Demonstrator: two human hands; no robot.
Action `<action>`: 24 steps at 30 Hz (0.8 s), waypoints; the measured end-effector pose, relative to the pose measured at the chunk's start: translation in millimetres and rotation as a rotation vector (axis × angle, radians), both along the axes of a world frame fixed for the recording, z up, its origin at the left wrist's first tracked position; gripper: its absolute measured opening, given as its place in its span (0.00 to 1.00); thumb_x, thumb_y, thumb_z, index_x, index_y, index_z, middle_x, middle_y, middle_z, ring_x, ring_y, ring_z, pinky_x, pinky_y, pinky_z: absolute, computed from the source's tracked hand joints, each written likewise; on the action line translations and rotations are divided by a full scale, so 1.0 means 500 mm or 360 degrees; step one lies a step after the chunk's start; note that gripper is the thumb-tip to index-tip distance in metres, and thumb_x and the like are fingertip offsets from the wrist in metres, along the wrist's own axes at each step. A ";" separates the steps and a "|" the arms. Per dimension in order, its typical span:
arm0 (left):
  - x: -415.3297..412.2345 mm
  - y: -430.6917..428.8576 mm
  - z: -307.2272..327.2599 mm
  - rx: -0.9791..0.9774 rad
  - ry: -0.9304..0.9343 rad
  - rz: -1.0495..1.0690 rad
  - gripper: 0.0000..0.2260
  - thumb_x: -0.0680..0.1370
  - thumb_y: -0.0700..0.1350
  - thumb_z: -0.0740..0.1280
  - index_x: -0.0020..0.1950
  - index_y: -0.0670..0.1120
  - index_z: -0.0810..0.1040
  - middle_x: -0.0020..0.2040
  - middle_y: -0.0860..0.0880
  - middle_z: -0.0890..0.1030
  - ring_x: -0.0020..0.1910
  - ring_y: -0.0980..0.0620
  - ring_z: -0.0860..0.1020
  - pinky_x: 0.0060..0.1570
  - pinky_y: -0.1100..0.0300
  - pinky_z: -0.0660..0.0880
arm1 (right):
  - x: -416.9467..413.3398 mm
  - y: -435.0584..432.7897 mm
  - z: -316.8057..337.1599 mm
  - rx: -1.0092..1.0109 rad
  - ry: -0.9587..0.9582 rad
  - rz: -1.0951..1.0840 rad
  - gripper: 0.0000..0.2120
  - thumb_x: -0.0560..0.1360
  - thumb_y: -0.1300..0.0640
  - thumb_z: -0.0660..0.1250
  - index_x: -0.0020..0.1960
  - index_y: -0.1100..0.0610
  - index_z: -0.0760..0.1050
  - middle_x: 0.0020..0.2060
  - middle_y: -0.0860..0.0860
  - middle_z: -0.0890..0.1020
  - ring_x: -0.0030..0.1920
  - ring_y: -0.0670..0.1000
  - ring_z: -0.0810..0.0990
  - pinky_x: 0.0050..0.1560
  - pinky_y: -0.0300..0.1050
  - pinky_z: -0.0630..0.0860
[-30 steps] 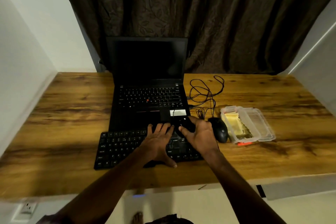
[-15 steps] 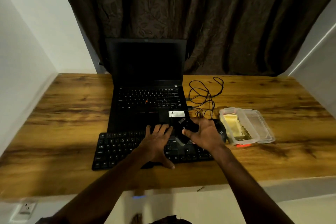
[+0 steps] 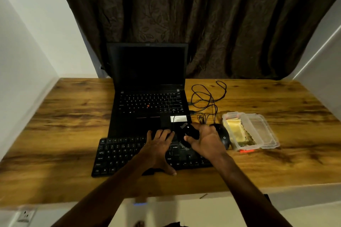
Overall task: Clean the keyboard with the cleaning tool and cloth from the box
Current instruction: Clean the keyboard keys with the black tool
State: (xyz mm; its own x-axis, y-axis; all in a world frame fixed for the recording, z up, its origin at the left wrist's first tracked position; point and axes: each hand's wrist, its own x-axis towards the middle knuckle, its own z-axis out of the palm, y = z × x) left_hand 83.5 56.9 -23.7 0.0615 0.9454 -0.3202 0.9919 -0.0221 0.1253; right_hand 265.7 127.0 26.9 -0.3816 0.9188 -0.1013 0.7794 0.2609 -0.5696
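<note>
The black keyboard (image 3: 118, 155) lies along the desk's front edge, just before the laptop. My left hand (image 3: 158, 149) rests flat on its middle keys with the fingers spread and holds nothing. My right hand (image 3: 204, 140) hovers over the keyboard's right part, thumb and fingers closed around a dark rounded cleaning tool (image 3: 188, 133). The tool's lower end meets the keys near the enter key. To the right stands the clear plastic box (image 3: 258, 131), with a yellow cloth (image 3: 237, 131) inside.
An open black laptop (image 3: 149, 88) with a dark screen stands behind the keyboard. A black mouse (image 3: 224, 135) sits between my right hand and the box, its cable (image 3: 208, 97) looped behind. A small orange piece (image 3: 246, 151) lies under the box's front edge. Walls close both sides.
My right hand has shifted a little with the tool over the keyboard's right end. My left hand has stayed flat on the keys.
</note>
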 end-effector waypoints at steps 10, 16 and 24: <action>0.000 0.002 -0.001 -0.0013 0.0002 -0.0003 0.64 0.60 0.74 0.73 0.81 0.47 0.41 0.80 0.48 0.47 0.78 0.45 0.46 0.74 0.34 0.41 | -0.016 -0.014 -0.016 -0.0036 -0.0017 -0.0001 0.26 0.72 0.39 0.70 0.68 0.44 0.72 0.57 0.49 0.80 0.59 0.51 0.79 0.58 0.48 0.80; 0.001 -0.003 0.005 -0.0016 -0.0002 -0.0020 0.64 0.61 0.74 0.72 0.81 0.47 0.41 0.80 0.47 0.47 0.78 0.44 0.46 0.74 0.34 0.42 | 0.012 0.005 -0.020 -0.0032 0.0021 -0.0131 0.25 0.74 0.44 0.71 0.69 0.47 0.74 0.61 0.51 0.76 0.66 0.52 0.71 0.65 0.47 0.73; 0.000 0.001 0.000 -0.0015 0.0019 -0.0020 0.64 0.60 0.74 0.72 0.81 0.47 0.41 0.80 0.47 0.46 0.78 0.44 0.46 0.74 0.35 0.40 | -0.005 -0.012 -0.024 -0.0007 -0.0050 -0.0088 0.29 0.73 0.38 0.69 0.71 0.44 0.70 0.63 0.52 0.76 0.66 0.54 0.73 0.66 0.48 0.74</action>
State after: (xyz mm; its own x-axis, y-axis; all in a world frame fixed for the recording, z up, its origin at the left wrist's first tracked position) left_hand 83.5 57.4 -23.6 0.0696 0.9415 -0.3298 0.9930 -0.0336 0.1136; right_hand 262.9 120.9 15.0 -0.3267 0.9379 -0.1165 0.8102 0.2145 -0.5455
